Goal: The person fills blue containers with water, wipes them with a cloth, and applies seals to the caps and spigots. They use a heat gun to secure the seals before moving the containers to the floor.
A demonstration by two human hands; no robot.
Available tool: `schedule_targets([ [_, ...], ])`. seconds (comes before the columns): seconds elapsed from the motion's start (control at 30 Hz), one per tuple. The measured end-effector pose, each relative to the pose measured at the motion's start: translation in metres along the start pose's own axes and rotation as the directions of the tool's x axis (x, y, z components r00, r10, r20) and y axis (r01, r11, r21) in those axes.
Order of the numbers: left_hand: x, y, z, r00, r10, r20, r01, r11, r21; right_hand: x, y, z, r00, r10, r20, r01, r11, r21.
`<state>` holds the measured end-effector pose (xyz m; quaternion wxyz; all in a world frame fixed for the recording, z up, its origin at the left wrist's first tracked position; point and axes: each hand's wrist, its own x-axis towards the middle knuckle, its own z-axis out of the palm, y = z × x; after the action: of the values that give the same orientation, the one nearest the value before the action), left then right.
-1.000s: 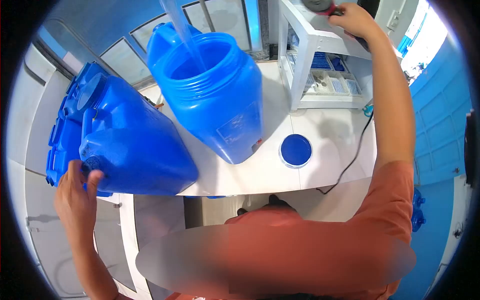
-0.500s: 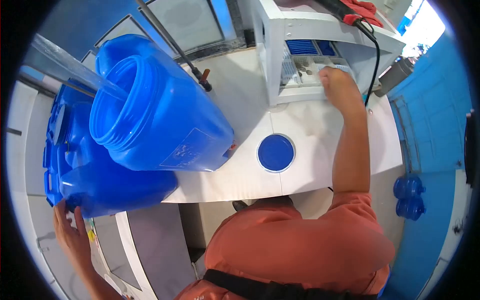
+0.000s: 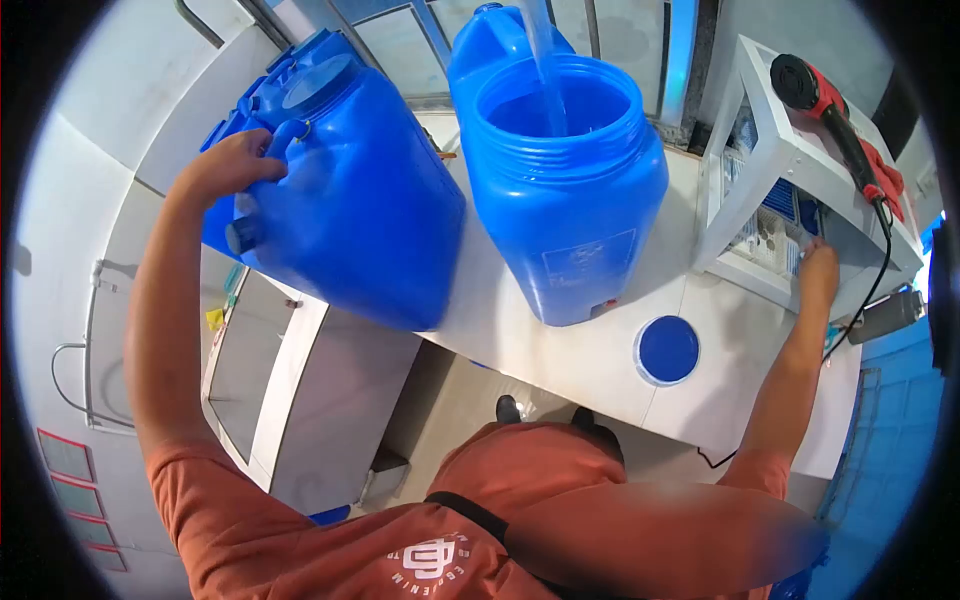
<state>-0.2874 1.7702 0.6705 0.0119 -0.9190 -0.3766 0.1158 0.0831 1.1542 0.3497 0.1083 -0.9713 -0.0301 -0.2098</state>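
My left hand (image 3: 238, 163) is closed around the handle of a capped blue jerrycan (image 3: 370, 210) on the left of the counter. Beside that stands an uncapped blue jerrycan (image 3: 570, 220), upright, with a stream of water (image 3: 548, 80) falling into its wide mouth. Over at the white shelf unit (image 3: 745, 165), my right hand (image 3: 820, 272) has its fingers closed at the edge of a small white plastic basket (image 3: 772, 235). What the fingertips grip there is too small to make out. A round blue lid (image 3: 668, 350) lies flat on the counter near the open jerrycan.
A red and black heat gun (image 3: 822, 105) lies on top of the shelf unit near a red cloth (image 3: 880, 180), its cord hanging down in front. A grey bottle (image 3: 885, 318) is beside the unit. The white counter (image 3: 600, 370) ends just before my body.
The view has swung to the left. My left hand has moved up from the capped jerrycan's lower side to its handle. The right hand stays at the shelf basket.
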Motion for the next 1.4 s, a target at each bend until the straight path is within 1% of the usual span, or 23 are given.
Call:
schedule_targets([
  [0.07, 0.012, -0.038, 0.003, 0.992, 0.116, -0.043, -0.113, 0.991, 0.068, -0.025, -0.009, -0.014, 0.994, -0.054, -0.097, 0.057, 0.998, 0.027],
  [0.13, 0.040, -0.087, 0.019, 0.870, 0.378, -0.317, -0.347, 0.926, 0.150, -0.054, -0.027, -0.037, 0.974, -0.106, -0.202, 0.116, 0.992, 0.040],
  [0.23, 0.090, -0.128, 0.036, 0.820, 0.339, -0.462, -0.309, 0.941, 0.141, -0.109, -0.081, -0.094, 0.975, -0.026, -0.222, 0.064, 0.984, 0.164],
  [0.27, 0.103, -0.136, 0.036, 0.819, 0.348, -0.455, -0.322, 0.937, 0.136, -0.122, -0.097, -0.112, 0.988, 0.069, -0.135, -0.030, 0.962, 0.270],
  [0.33, 0.129, -0.146, 0.033, 0.713, 0.439, -0.547, -0.495, 0.867, 0.050, -0.142, -0.121, -0.140, 0.986, 0.164, -0.036, -0.141, 0.924, 0.355],
  [0.43, 0.150, -0.131, 0.016, 0.611, 0.622, -0.489, -0.665, 0.739, 0.110, -0.163, -0.143, -0.161, 0.980, 0.187, 0.066, -0.197, 0.881, 0.431],
  [0.5, 0.155, -0.119, 0.011, 0.557, 0.686, -0.468, -0.705, 0.689, 0.171, -0.176, -0.152, -0.165, 0.997, -0.007, 0.079, -0.048, 0.737, 0.674],
  [0.57, 0.173, -0.110, 0.008, 0.356, 0.834, -0.421, -0.832, 0.488, 0.263, -0.190, -0.173, -0.171, 0.993, -0.030, 0.118, -0.063, 0.700, 0.712],
  [0.6, 0.177, -0.107, 0.010, 0.340, 0.841, -0.421, -0.845, 0.470, 0.257, -0.200, -0.185, -0.174, 0.985, -0.060, 0.161, -0.083, 0.653, 0.752],
  [0.67, 0.180, -0.097, 0.014, 0.487, 0.785, -0.384, -0.817, 0.564, 0.118, -0.215, -0.205, -0.173, 0.964, -0.146, 0.222, -0.096, 0.588, 0.803],
  [0.73, 0.179, -0.099, 0.012, 0.447, 0.715, -0.537, -0.763, 0.618, 0.188, -0.228, -0.217, -0.162, 0.955, -0.170, 0.245, -0.127, 0.510, 0.851],
  [0.77, 0.168, -0.106, 0.003, 0.386, 0.686, -0.617, -0.868, 0.496, 0.009, -0.233, -0.222, -0.159, 0.945, -0.176, 0.275, -0.143, 0.534, 0.833],
  [0.8, 0.148, -0.106, -0.004, 0.450, 0.518, -0.727, -0.780, 0.624, -0.039, -0.240, -0.233, -0.158, 0.944, -0.150, 0.295, -0.208, 0.425, 0.881],
  [0.9, 0.021, -0.076, -0.003, 0.241, 0.563, -0.790, -0.762, 0.614, 0.206, -0.252, -0.244, -0.147, 0.920, -0.161, 0.356, -0.304, 0.276, 0.912],
  [0.97, -0.032, -0.059, 0.048, 0.316, 0.563, -0.764, -0.941, 0.289, -0.176, -0.254, -0.264, -0.148, 0.925, -0.166, 0.342, -0.311, 0.188, 0.932],
  [1.0, -0.062, -0.016, 0.075, 0.270, 0.663, -0.698, -0.950, 0.064, -0.306, -0.255, -0.272, -0.150, 0.929, -0.174, 0.325, -0.313, 0.097, 0.945],
  [1.03, -0.090, 0.024, 0.105, 0.404, 0.646, -0.647, -0.878, 0.075, -0.473, -0.256, -0.278, -0.152, 0.929, -0.185, 0.320, -0.308, 0.087, 0.947],
  [1.07, -0.100, 0.055, 0.125, 0.441, 0.685, -0.580, -0.849, 0.109, -0.517, -0.256, -0.283, -0.155, 0.935, -0.202, 0.290, -0.287, 0.048, 0.957],
  [1.17, -0.109, 0.129, 0.187, 0.651, 0.601, -0.463, -0.522, -0.089, -0.848, -0.250, -0.282, -0.160, 0.919, -0.277, 0.280, -0.273, 0.065, 0.960],
  [1.27, -0.122, 0.158, 0.217, 0.636, 0.571, -0.519, -0.644, 0.022, -0.765, -0.250, -0.277, -0.165, 0.993, -0.111, -0.041, 0.080, 0.375, 0.924],
  [1.3, -0.130, 0.169, 0.221, 0.631, 0.608, -0.482, -0.550, -0.087, -0.831, -0.250, -0.272, -0.164, 0.993, -0.112, -0.040, 0.080, 0.374, 0.924],
  [1.37, -0.140, 0.192, 0.230, 0.667, 0.639, -0.384, -0.257, -0.287, -0.923, -0.252, -0.265, -0.160, 0.843, -0.364, -0.396, 0.538, 0.531, 0.655],
  [1.4, -0.140, 0.199, 0.226, 0.621, 0.679, -0.392, -0.182, -0.362, -0.914, -0.255, -0.262, -0.162, 0.821, -0.470, -0.325, 0.554, 0.518, 0.651],
])
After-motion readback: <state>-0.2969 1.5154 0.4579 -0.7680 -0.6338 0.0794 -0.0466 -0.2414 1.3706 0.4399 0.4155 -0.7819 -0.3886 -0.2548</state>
